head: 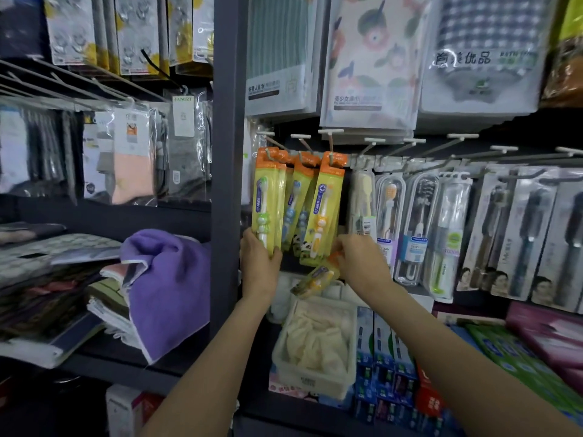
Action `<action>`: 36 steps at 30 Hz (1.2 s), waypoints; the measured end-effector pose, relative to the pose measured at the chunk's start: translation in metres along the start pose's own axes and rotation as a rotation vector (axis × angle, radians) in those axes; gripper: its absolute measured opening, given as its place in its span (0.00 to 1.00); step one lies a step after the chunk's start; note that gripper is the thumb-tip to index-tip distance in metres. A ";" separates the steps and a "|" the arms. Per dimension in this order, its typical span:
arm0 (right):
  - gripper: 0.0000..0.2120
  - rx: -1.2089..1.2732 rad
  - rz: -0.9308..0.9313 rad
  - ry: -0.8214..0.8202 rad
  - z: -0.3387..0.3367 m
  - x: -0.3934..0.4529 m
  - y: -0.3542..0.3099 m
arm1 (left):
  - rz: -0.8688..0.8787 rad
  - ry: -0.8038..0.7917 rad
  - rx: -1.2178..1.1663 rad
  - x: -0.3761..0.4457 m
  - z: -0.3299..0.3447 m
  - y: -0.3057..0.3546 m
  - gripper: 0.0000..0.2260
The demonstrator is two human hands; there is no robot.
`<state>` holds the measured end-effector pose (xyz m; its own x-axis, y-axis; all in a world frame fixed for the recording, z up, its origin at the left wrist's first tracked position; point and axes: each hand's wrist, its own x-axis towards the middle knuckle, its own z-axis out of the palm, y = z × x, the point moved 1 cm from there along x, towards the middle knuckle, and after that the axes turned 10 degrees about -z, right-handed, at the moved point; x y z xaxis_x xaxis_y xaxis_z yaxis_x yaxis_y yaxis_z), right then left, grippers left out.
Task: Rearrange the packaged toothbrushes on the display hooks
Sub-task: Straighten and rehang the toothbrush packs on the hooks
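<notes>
Yellow-and-orange packs of children's toothbrushes hang on three hooks (pixel 330 143) at the shelf's left end. My left hand (pixel 259 263) grips the bottom of the leftmost pack with the green brush (pixel 266 197). The middle hook carries packs with a blue brush (pixel 296 200). On the third hook hangs a pack with an orange brush (pixel 325 209). My right hand (pixel 359 263) reaches under that pack and holds a loose yellow pack (pixel 317 279), which is tilted below the hanging ones. Its top end is hidden by my fingers.
Clear-cased adult toothbrushes (pixel 419 228) hang on the hooks to the right. A white basket of cloths (pixel 315 348) and toothpaste boxes (pixel 381 348) stand below. Packaged towels (pixel 369 58) hang above. A dark upright post (pixel 225 184) borders the left, with a purple towel (pixel 167 288) beyond it.
</notes>
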<state>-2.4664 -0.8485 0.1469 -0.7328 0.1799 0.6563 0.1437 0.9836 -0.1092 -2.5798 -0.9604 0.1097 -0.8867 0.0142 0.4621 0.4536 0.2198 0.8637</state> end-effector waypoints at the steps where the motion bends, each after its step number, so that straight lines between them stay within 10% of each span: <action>1: 0.08 0.005 0.011 0.024 -0.006 0.000 -0.001 | 0.000 -0.005 -0.006 -0.001 -0.002 0.001 0.16; 11: 0.08 0.621 0.166 0.152 -0.040 0.016 0.000 | -0.047 -0.074 -0.038 0.000 -0.012 0.010 0.16; 18: 0.08 0.781 0.199 0.125 -0.041 0.021 -0.003 | -0.073 -0.085 -0.077 -0.005 -0.013 0.011 0.34; 25: 0.06 0.967 0.348 0.257 -0.044 0.036 -0.008 | 0.292 0.012 -0.054 -0.015 -0.009 0.039 0.08; 28: 0.06 1.039 0.310 0.307 -0.049 0.049 -0.014 | 0.171 -0.349 -0.244 -0.014 -0.002 0.055 0.04; 36: 0.13 0.693 0.168 0.290 -0.053 0.067 -0.017 | -0.157 -0.322 -0.541 0.008 0.013 0.072 0.05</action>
<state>-2.4830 -0.8537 0.2319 -0.5206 0.4106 0.7486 -0.2825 0.7446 -0.6048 -2.5552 -0.9314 0.1726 -0.8904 0.3324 0.3111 0.2226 -0.2783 0.9344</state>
